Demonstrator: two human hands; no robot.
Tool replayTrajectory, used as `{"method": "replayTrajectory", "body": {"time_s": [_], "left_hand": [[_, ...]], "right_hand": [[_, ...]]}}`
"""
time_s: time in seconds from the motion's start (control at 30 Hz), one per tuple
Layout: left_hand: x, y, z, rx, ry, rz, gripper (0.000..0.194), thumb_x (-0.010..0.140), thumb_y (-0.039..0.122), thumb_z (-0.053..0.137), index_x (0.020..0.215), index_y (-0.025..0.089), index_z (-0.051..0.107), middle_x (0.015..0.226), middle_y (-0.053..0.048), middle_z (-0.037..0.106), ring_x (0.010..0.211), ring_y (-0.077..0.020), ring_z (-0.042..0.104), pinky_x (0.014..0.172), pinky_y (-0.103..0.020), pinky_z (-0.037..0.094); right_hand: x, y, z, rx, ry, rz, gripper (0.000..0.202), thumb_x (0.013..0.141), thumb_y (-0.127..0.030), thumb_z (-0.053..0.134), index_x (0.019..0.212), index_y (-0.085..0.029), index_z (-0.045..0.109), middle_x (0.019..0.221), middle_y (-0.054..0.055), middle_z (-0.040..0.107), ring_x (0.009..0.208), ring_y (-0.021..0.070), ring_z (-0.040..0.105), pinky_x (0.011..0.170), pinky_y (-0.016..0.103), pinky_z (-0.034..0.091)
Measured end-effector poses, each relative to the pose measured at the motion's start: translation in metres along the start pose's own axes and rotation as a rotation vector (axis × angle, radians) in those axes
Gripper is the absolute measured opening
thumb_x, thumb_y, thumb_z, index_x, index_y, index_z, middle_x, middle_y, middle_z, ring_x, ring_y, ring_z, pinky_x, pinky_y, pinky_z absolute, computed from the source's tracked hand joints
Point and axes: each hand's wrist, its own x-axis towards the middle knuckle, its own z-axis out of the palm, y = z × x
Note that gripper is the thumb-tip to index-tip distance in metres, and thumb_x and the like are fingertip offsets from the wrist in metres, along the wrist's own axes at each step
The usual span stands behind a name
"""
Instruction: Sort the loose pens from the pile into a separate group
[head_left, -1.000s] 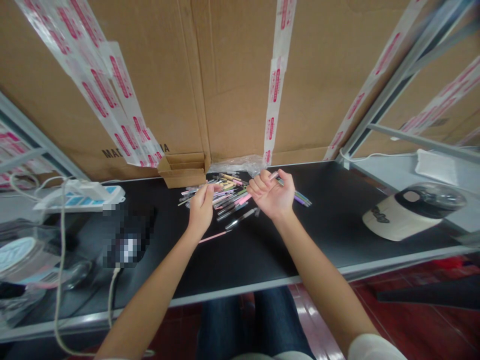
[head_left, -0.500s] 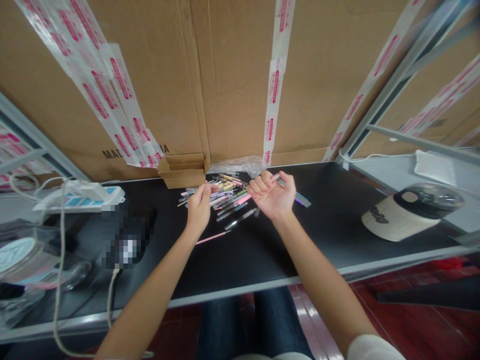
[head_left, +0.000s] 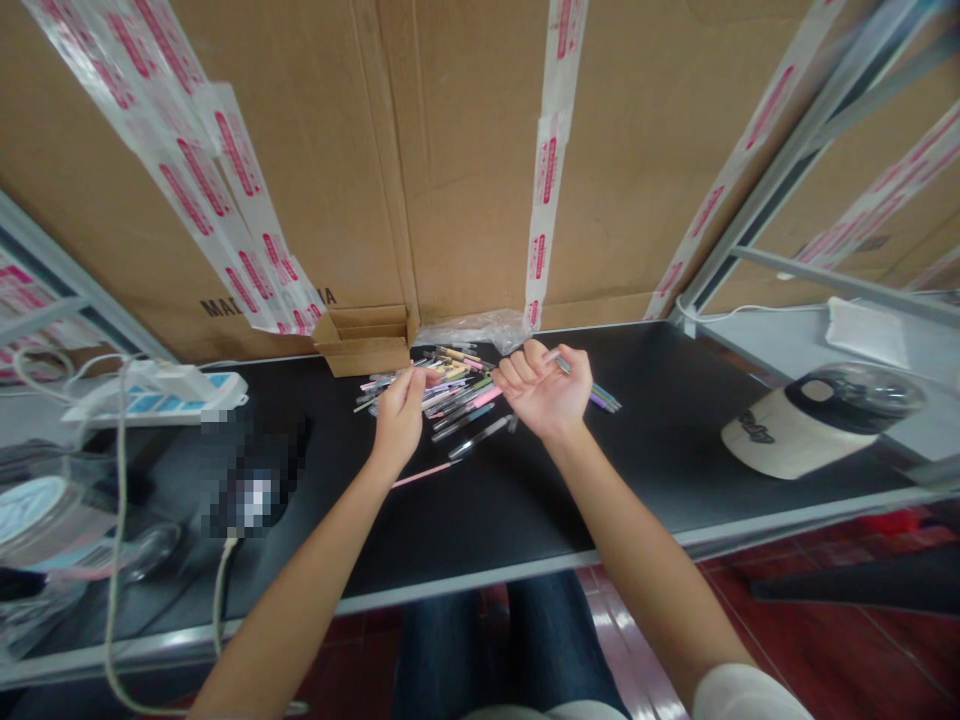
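Observation:
A loose pile of pens (head_left: 457,385) in many colours lies on the black tabletop between and behind my hands. My left hand (head_left: 400,410) is pinched closed at the pile's left side; what its fingertips hold, if anything, is too small to tell. At the pile's right, my right hand (head_left: 546,388) is turned palm up with curled fingers, gripping a pink pen (head_left: 552,355) between thumb and fingers. Purple and green pens (head_left: 604,398) lie behind it. In front of the pile are a clear pen (head_left: 480,437) and a thin pink stick (head_left: 424,475).
An open cardboard box (head_left: 364,355) and clear plastic wrap (head_left: 480,328) stand behind the pile. To the left are a power strip (head_left: 157,395), a cable and a phone-like device (head_left: 255,495). A white and black appliance (head_left: 810,430) sits at the right.

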Motion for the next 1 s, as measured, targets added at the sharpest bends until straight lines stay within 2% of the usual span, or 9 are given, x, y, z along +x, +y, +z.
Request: {"method": "replayTrajectory", "body": {"time_s": [0.37, 0.73, 1.0], "left_hand": [[0.0006, -0.0016, -0.0004, -0.019, -0.001, -0.001, 0.038, 0.089, 0.047, 0.041, 0.082, 0.016, 0.063, 0.084, -0.006, 0.066, 0.081, -0.017, 0.062, 0.078, -0.029, 0.047], [0.0005, -0.0022, 0.0001, -0.032, 0.005, 0.003, 0.037, 0.089, 0.045, 0.041, 0.082, 0.016, 0.063, 0.082, -0.005, 0.065, 0.08, -0.0161, 0.061, 0.076, -0.027, 0.046], [0.0003, -0.0028, 0.0004, -0.051, 0.01, 0.002, 0.037, 0.089, 0.046, 0.043, 0.082, 0.016, 0.064, 0.082, -0.004, 0.066, 0.079, -0.0161, 0.061, 0.076, -0.027, 0.046]], "right_hand": [[0.0001, 0.0007, -0.0005, 0.055, -0.005, 0.006, 0.045, 0.082, -0.054, 0.033, 0.051, -0.022, 0.027, 0.048, -0.004, 0.017, 0.045, 0.0124, 0.016, 0.046, 0.028, 0.022], [0.0003, 0.0015, -0.0036, 0.107, 0.044, 0.028, 0.043, 0.079, -0.051, 0.039, 0.052, -0.021, 0.023, 0.047, -0.004, 0.019, 0.045, 0.0113, 0.018, 0.046, 0.027, 0.026], [0.0003, 0.0008, -0.0013, 0.226, -0.02, 0.043, 0.04, 0.078, -0.046, 0.042, 0.053, -0.02, 0.025, 0.047, -0.004, 0.022, 0.045, 0.0106, 0.022, 0.047, 0.025, 0.029]]}}
